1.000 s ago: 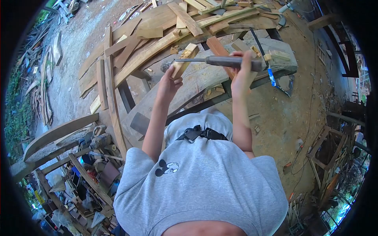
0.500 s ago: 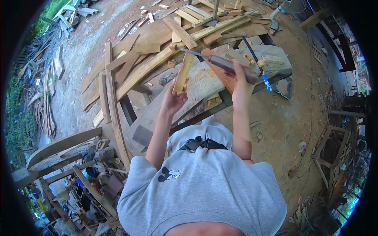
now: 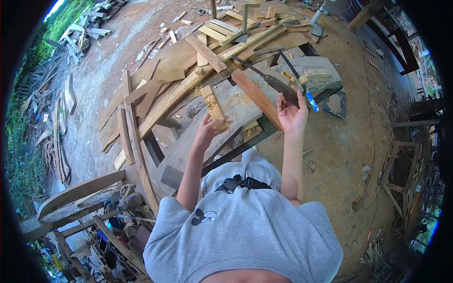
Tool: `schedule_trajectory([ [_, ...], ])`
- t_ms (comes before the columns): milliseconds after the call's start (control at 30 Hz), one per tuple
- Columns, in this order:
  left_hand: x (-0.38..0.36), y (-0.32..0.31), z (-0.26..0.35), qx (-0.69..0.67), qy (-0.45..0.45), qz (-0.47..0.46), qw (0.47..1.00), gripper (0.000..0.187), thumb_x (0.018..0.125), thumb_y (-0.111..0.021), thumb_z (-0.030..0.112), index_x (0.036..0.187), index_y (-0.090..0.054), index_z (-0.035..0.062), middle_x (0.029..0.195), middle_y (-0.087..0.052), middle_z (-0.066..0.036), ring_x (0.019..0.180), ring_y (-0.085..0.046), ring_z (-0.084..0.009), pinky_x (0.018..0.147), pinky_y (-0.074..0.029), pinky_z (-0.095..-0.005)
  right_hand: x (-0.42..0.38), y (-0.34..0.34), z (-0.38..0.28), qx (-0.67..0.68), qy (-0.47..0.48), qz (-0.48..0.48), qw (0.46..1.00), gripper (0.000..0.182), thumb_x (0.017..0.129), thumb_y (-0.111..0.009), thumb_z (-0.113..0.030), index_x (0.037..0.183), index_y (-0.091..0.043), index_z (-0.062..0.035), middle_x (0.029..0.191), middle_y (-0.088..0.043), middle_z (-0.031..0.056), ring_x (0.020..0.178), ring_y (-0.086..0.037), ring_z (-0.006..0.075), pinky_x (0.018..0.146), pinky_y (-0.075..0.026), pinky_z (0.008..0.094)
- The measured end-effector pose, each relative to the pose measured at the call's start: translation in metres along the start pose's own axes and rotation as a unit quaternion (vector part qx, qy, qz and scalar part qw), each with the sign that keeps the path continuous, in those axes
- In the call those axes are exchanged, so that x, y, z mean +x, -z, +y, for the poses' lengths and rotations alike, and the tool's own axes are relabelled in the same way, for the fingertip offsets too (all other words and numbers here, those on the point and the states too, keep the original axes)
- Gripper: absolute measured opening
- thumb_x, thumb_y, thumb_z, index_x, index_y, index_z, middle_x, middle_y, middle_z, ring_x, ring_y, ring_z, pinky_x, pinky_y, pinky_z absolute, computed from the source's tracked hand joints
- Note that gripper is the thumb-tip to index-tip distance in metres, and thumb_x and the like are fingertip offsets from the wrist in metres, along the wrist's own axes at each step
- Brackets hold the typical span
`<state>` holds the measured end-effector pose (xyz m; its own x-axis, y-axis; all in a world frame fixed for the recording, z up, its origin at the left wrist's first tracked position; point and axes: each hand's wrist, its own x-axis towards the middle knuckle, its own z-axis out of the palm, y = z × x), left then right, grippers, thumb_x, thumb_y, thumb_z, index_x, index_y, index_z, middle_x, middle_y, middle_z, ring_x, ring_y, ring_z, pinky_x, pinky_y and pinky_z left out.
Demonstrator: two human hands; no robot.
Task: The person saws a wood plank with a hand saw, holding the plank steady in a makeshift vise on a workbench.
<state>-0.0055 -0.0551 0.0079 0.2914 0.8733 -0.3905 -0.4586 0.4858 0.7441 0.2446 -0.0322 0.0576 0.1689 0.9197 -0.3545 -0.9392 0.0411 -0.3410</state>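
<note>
Fingers of the left hand are closed around the lower end of a wooden block, which is held up just above the centre of the view, between 11 and 12 o'clock. The block is pale yellow and oblong, tilted so that its top end points towards 11 o'clock. Its lower part, by the fingers, looks smooth and plain; higher up, one face is roughly carved, with uneven hollows and darker, shadowed cuts, and the top end is flat.

Between 1 and 2 o'clock, the right hand is turned partly palm up, its fingers loosely curled about the handle of a long tool. That handle is thick and dark; a thin, dark shaft runs from it towards 10 o'clock, its tip apart from the block.

Between the two hands, a reddish-brown plank lies aslant over the desk, a thick, weathered grey slab sprinkled with pale shavings. At 2 o'clock is a dark bar with a blue wrapping. Loose boards are heaped beyond the desk, from 10 to 12 o'clock.
</note>
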Motion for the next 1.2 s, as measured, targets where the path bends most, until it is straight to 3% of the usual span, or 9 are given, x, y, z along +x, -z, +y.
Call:
schedule_trajectory([
  [67,0.000,0.002,0.000,0.086,-0.025,0.049,0.995,0.041,0.077,-0.060,0.018,0.109,-0.040,0.0032,0.104,-0.055,-0.013,0.093,-0.058,-0.0225,0.080,-0.046,-0.0322,0.000,0.002,-0.004,-0.005,0.010,0.008,1.000,0.027,0.080,-0.059,-0.019,0.100,-0.055,-0.0015,0.093,-0.056,0.0142,0.080,-0.056,0.0238,0.071,-0.050,0.0313],
  [167,0.002,0.004,0.002,0.126,-0.020,0.067,0.990,0.043,0.077,-0.060,0.015,0.113,-0.040,0.0039,0.106,-0.054,-0.012,0.093,-0.057,-0.0229,0.083,-0.044,-0.0345,-0.003,0.005,-0.008,-0.010,0.012,0.019,1.000,0.026,0.078,-0.060,-0.017,0.099,-0.056,-0.0015,0.092,-0.055,0.0140,0.079,-0.056,0.0236,0.072,-0.050,0.0306],
  [400,0.003,-0.004,0.000,0.112,-0.018,0.054,0.992,0.039,0.075,-0.064,0.016,0.105,-0.042,0.0036,0.100,-0.057,-0.013,0.090,-0.059,-0.0226,0.079,-0.046,-0.0325,-0.003,0.007,-0.010,-0.074,0.045,0.051,0.995,0.032,0.075,-0.064,-0.016,0.102,-0.053,-0.0010,0.094,-0.053,0.0135,0.077,-0.054,0.0221,0.073,-0.048,0.0289],
  [600,0.006,0.001,-0.006,0.097,-0.006,0.039,0.994,0.040,0.078,-0.059,0.019,0.110,-0.042,0.0033,0.102,-0.057,-0.014,0.093,-0.058,-0.0229,0.081,-0.045,-0.0332,0.000,0.016,0.006,-0.229,0.101,0.029,0.968,0.027,0.075,-0.063,-0.016,0.098,-0.054,-0.0060,0.101,-0.057,0.0099,0.078,-0.056,0.0184,0.072,-0.047,0.0264],
  [800,0.007,0.005,-0.005,0.088,0.009,0.027,0.996,0.039,0.080,-0.057,0.020,0.113,-0.042,0.0039,0.105,-0.057,-0.013,0.093,-0.058,-0.0220,0.080,-0.045,-0.0323,0.002,0.009,0.011,-0.200,0.055,0.037,0.978,0.025,0.074,-0.062,-0.015,0.097,-0.053,-0.0065,0.099,-0.057,0.0102,0.080,-0.056,0.0182,0.073,-0.046,0.0271],
  [1200,0.005,0.007,-0.002,0.102,0.022,0.028,0.994,0.039,0.083,-0.049,0.021,0.116,-0.041,0.0026,0.110,-0.054,-0.014,0.098,-0.055,-0.0234,0.085,-0.042,-0.0338,0.006,0.001,0.022,-0.247,0.065,0.012,0.967,0.020,0.075,-0.061,-0.010,0.093,-0.053,-0.0060,0.094,-0.058,0.0098,0.075,-0.057,0.0176,0.067,-0.047,0.0258],
])
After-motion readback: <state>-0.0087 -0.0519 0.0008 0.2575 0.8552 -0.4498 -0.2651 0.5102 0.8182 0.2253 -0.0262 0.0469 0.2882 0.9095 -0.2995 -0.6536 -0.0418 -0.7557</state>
